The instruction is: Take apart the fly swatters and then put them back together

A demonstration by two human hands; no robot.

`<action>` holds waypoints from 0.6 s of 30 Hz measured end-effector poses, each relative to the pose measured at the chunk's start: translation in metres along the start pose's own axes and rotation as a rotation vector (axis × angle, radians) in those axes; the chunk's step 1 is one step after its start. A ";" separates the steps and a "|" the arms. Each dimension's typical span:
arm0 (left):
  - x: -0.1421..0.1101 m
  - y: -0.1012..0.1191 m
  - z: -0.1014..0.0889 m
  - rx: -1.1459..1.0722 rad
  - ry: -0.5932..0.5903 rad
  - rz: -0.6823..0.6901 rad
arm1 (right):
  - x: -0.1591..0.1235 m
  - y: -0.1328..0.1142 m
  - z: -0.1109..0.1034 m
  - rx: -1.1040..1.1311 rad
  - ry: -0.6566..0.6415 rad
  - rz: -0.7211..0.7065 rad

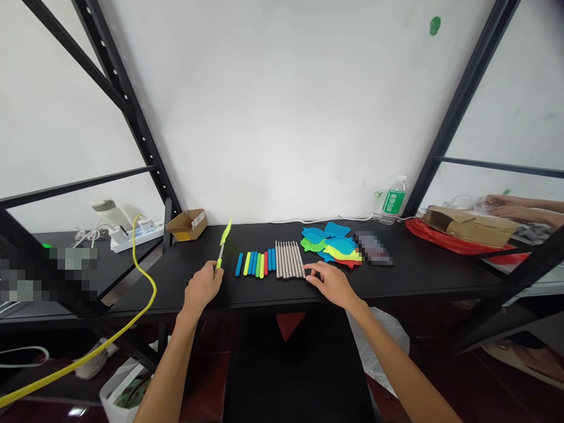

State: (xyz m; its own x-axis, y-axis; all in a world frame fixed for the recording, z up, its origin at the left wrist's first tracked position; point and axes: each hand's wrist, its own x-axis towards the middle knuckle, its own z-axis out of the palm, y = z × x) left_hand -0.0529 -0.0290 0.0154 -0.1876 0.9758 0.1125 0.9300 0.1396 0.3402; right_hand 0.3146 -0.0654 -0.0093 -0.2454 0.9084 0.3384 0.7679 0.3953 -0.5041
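Observation:
My left hand (pixel 204 286) is closed around the yellow-green handle of a fly swatter (pixel 224 236), which stands upright with a thin metal shaft and its head seen nearly edge-on. Right of it lies a row of coloured handles (pixel 258 264) in blue, yellow, green and red. Beside them is a row of slim metal rods (pixel 288 260). My right hand (pixel 328 282) is at the right end of the rods, thumb and fingers apart, fingertips at the last rod; whether they touch it I cannot tell. Behind that hand, swatter heads (pixel 338 229) lie in an overlapping pile.
A small open cardboard box (pixel 187 228) sits at the table's back left. A water bottle (pixel 393 201) and a blurred dark object (pixel 373 248) are to the right. A yellow cable (pixel 147 302) crosses the left edge. Another person's hands (pixel 506 205) show beyond the right frame.

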 end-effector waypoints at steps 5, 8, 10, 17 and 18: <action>-0.004 0.009 -0.008 -0.133 0.099 0.091 | 0.001 0.002 -0.003 0.128 0.021 -0.012; -0.013 0.022 -0.018 -0.248 0.136 0.163 | 0.002 0.003 -0.005 0.242 0.050 -0.046; -0.023 0.034 -0.024 -0.329 0.146 0.225 | 0.002 0.002 -0.007 0.342 0.062 -0.052; -0.074 0.086 -0.043 -0.563 0.045 0.531 | -0.004 -0.028 -0.018 0.718 -0.057 -0.055; -0.081 0.092 -0.044 -0.575 0.006 0.578 | -0.005 -0.034 -0.021 0.779 -0.090 -0.068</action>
State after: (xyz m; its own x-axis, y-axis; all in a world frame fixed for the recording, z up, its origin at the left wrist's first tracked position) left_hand 0.0340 -0.1024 0.0785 0.2692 0.8661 0.4212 0.5729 -0.4955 0.6528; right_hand 0.3020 -0.0863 0.0226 -0.3499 0.8730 0.3396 0.1215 0.4018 -0.9076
